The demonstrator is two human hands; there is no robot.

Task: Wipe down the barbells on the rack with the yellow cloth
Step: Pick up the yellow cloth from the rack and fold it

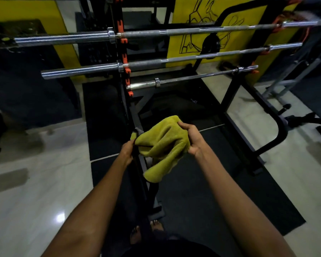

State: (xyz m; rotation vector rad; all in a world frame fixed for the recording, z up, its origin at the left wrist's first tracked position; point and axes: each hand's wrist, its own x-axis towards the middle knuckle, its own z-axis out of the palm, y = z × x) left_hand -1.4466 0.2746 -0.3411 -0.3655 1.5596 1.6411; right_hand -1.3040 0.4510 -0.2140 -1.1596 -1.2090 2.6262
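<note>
Well beyond the grip and above it, the black barbell rack [230,95] fills the middle of the room, its left upright studded with orange hooks [126,68]. Three steel barbells lie across it, stepped one below the next. The top barbell [174,31] is the farthest from the hands, the middle barbell [174,59] sits under it, and the lowest barbell [193,77], thinner and shorter, is the closest to the grip. None of them is touched by hand or cloth. Behind the rack stands a yellow wall panel [202,25] with a black line drawing on it. A black floor mat [202,191] runs under the hands and the rack's feet, with pale glossy tiles [35,182] off to the left of the grip.

The yellow cloth [165,141] hangs bunched between both hands, held up in the air in front of the rack's base, its loose end drooping below the grip. The right hand [190,139] has its fingers curled into the cloth's right edge, thumb underneath. The left hand [127,150] grips the cloth's left corner, a small tuft sticking up past the knuckles. Straight below the forearms, bare toes [137,234] show on the mat.
</note>
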